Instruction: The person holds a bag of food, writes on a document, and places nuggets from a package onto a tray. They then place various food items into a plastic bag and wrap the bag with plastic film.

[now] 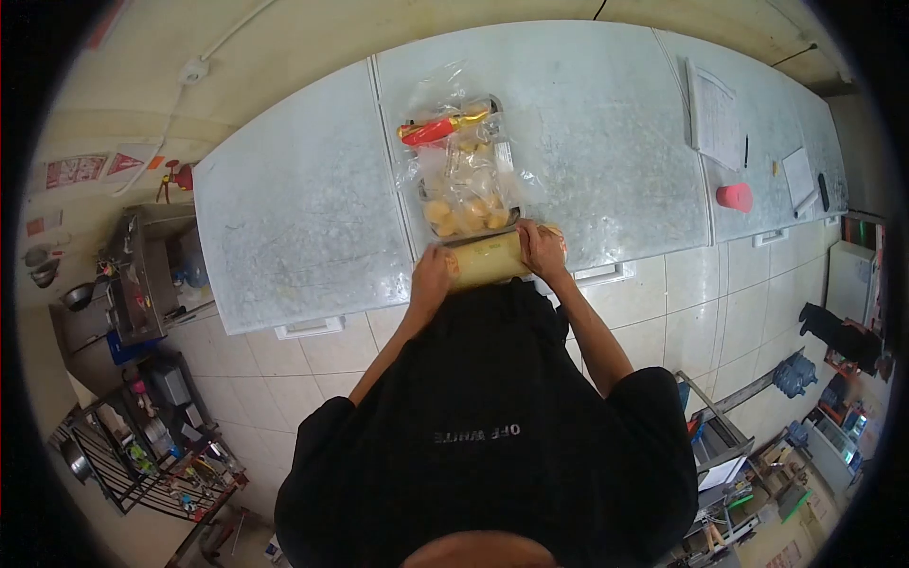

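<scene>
Between my two hands lies a thick, yellowish roll of what looks like plastic wrap [494, 258], held level at the table's near edge, close to my chest. My left hand [433, 278] is closed around its left end, and my right hand [542, 252] grips the right end. Just beyond the roll rests a dark tray [517, 216] of round, pale-yellow pieces [443, 214], with clear, shiny plastic [471, 173] over it. A red-handled tool with a gold-coloured end [431, 131] lies across the far part of the tray.
The long white tabletop [303, 189] reaches to both sides. Toward its right end are papers [717, 118], a pink container [734, 197] and a dark phone-like object [823, 192]. A metal rack [104, 445] stands at lower left, a sink unit [142, 284] at left.
</scene>
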